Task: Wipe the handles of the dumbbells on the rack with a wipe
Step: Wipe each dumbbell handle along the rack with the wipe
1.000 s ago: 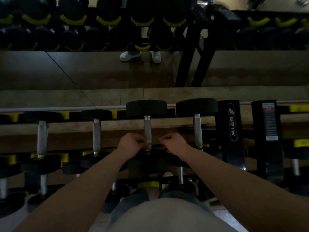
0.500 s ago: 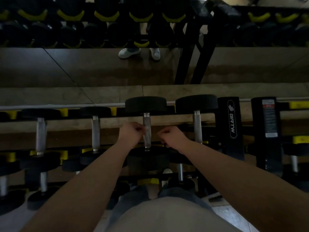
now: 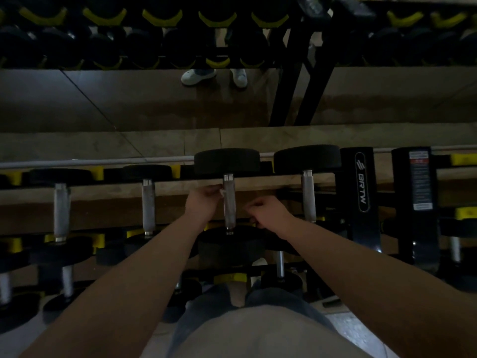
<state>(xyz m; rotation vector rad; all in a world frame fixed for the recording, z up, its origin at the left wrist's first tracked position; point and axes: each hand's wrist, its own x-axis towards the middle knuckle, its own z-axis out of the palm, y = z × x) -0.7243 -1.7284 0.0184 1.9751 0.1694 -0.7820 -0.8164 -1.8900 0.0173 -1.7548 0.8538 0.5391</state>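
Wipe [image 3: 221,194], a limp pale scrap, is pinched by the left hand [image 3: 204,201] against the middle handle [image 3: 229,206] on the rack [image 3: 361,187]. The right hand [image 3: 265,213] curls beside it, contents unclear. The handle looks stiff and heavily anchored, so wrap the wipe round it.

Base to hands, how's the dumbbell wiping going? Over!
Left hand pinching wipe against middle dumbbell's handle, upper end. Right hand curled beside handle, contents unclear. Nothing in the way.
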